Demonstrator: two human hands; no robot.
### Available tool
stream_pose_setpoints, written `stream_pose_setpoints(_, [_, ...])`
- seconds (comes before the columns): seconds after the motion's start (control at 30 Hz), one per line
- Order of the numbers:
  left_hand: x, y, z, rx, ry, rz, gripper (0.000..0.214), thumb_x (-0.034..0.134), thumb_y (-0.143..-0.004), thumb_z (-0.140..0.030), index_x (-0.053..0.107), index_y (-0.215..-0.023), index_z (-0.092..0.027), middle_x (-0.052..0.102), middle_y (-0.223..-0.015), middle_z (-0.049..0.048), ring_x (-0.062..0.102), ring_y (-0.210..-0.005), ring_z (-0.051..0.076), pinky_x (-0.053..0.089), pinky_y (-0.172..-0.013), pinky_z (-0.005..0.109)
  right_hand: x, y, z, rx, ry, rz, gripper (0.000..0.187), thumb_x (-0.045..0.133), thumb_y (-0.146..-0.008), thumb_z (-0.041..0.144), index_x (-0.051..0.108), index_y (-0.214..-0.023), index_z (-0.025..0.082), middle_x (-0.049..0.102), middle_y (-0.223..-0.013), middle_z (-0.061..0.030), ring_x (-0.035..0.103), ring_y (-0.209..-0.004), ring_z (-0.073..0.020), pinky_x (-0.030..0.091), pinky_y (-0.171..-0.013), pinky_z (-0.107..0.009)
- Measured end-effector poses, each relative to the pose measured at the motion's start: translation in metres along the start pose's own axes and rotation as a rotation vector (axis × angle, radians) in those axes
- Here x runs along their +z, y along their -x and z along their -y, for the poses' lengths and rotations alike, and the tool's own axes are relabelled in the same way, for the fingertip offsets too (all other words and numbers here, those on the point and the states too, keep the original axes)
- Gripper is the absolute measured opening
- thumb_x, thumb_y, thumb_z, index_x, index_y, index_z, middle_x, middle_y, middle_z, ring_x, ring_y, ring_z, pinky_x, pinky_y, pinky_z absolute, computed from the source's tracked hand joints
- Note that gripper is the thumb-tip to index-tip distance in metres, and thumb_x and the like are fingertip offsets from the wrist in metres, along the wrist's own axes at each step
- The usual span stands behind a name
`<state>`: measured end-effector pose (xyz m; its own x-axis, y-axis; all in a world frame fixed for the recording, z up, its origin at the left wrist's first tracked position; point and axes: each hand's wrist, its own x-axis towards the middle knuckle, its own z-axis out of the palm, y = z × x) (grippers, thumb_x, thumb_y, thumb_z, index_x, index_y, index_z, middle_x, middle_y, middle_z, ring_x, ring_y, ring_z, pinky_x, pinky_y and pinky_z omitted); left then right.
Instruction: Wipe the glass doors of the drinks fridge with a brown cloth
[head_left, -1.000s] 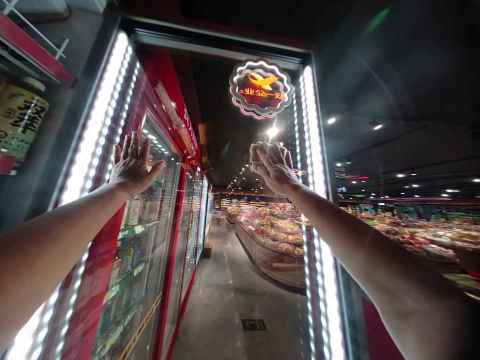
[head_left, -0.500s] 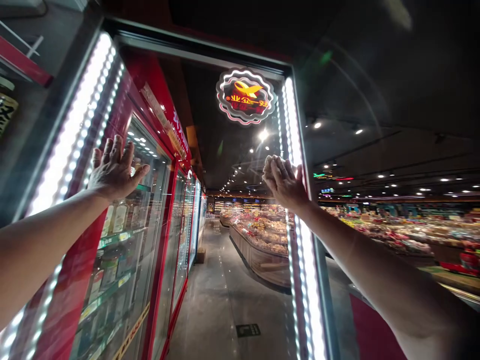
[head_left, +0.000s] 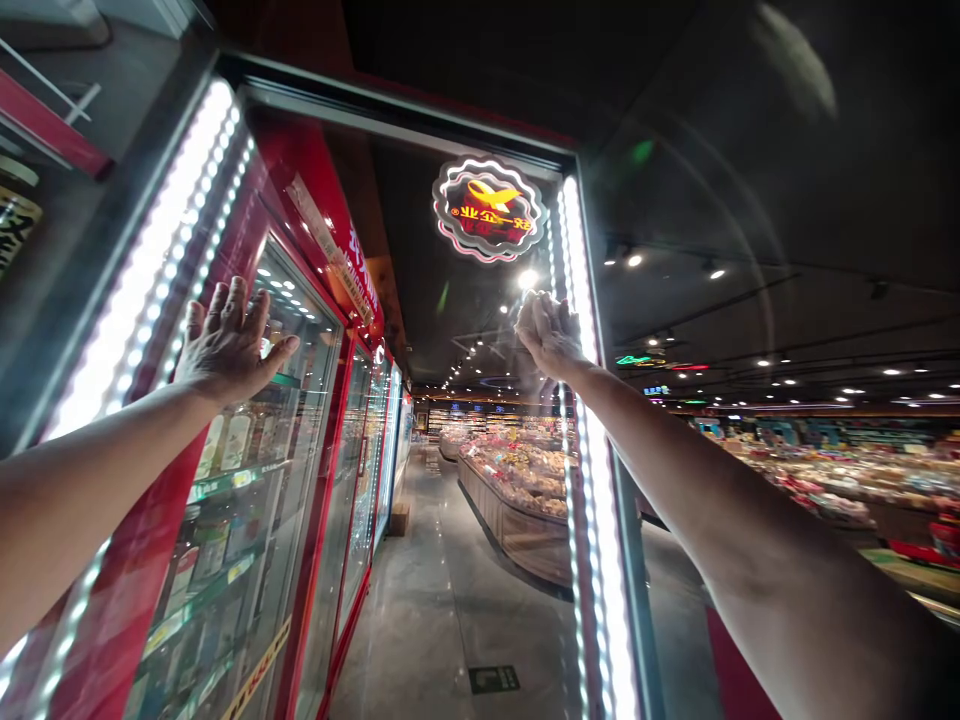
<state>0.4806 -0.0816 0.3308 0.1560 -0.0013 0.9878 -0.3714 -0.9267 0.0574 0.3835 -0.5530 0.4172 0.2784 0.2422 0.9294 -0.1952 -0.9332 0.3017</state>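
Note:
My left hand [head_left: 225,340] is open, fingers spread, and lies flat against a tall glass door [head_left: 457,560] near its left lit strip [head_left: 150,260]. My right hand [head_left: 550,333] is closed on a pale cloth, most of it hidden by the fingers, and is pressed to the glass beside the right lit strip [head_left: 592,520]. A round glowing red and yellow logo [head_left: 489,208] sits on the glass above and between my hands.
Red-framed fridges with bottles on shelves [head_left: 225,520] run along the left. A grey tiled aisle [head_left: 450,620] leads to long food counters [head_left: 517,490]. More lit displays [head_left: 825,480] spread at the right under a dark ceiling.
My right hand slid from the middle of the glass to the right lit strip, then a little upward. My left hand stayed flat on the glass. My view turned slightly right.

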Motion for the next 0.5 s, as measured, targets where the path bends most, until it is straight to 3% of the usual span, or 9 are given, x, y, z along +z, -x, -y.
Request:
stream_pose_setpoints(0.07, [0.002,0.0,0.0,0.003,-0.005,-0.012,0.086,0.015,-0.097,-0.071,0.009,-0.166,-0.02,-0.001,-0.175,0.0004,-0.004,-0.162,0.024,-0.002,-0.13,0.05,0.003,0.01,0.003,-0.02,-0.066,0.05,0.075,0.025,-0.105,0.055,0.002,-0.168,0.021,0.006,-0.175,-0.0071,-0.002,-0.161,-0.0321,0.014,-0.13,-0.06])
stream_pose_setpoints(0.17, [0.008,-0.001,0.001,0.003,-0.045,-0.014,0.086,0.014,-0.097,-0.069,0.007,-0.166,-0.018,0.01,-0.175,0.003,-0.003,-0.162,0.025,0.0,-0.13,0.052,-0.001,0.013,0.001,-0.021,-0.045,0.091,0.067,0.024,-0.106,0.051,0.011,-0.167,0.029,0.006,-0.175,-0.0008,-0.003,-0.161,-0.0338,0.009,-0.128,-0.066])
stream_pose_setpoints(0.27, [0.013,-0.002,0.004,0.013,-0.081,-0.022,0.087,0.013,-0.098,-0.069,0.011,-0.166,-0.014,0.015,-0.174,0.0082,-0.002,-0.162,0.027,0.0,-0.13,0.052,-0.009,-0.01,0.001,0.173,-0.091,0.083,0.066,0.019,-0.106,0.05,0.01,-0.167,0.029,0.008,-0.175,-0.0017,0.004,-0.161,-0.036,0.006,-0.125,-0.073])
stream_pose_setpoints(0.33, [0.016,-0.003,0.006,0.025,-0.087,-0.037,0.086,0.013,-0.099,-0.068,0.014,-0.165,-0.013,0.013,-0.174,0.0097,-0.002,-0.162,0.026,-0.001,-0.129,0.052,-0.009,-0.025,0.012,0.272,-0.164,0.059,0.071,0.02,-0.105,0.054,0.006,-0.168,0.024,0.008,-0.175,-0.004,0.004,-0.161,-0.0357,0.01,-0.127,-0.069])
stream_pose_setpoints(0.4, [0.016,-0.003,0.006,0.026,-0.088,-0.038,0.086,0.013,-0.099,-0.068,0.015,-0.165,-0.013,0.008,-0.175,0.0106,-0.001,-0.162,0.026,-0.001,-0.129,0.051,-0.003,-0.028,0.028,0.195,-0.202,0.042,0.074,0.024,-0.104,0.058,0.005,-0.168,0.025,0.008,-0.175,-0.0028,0.003,-0.161,-0.0338,0.016,-0.129,-0.063])
stream_pose_setpoints(0.5, [0.014,-0.002,0.004,0.018,-0.088,-0.029,0.086,0.014,-0.099,-0.068,0.016,-0.165,-0.014,0.008,-0.175,0.0102,-0.002,-0.162,0.026,0.0,-0.129,0.051,0.01,-0.02,0.041,-0.11,-0.184,0.031,0.066,0.031,-0.105,0.054,0.016,-0.166,0.035,0.017,-0.173,0.0053,0.003,-0.162,-0.0297,0.012,-0.131,-0.06])
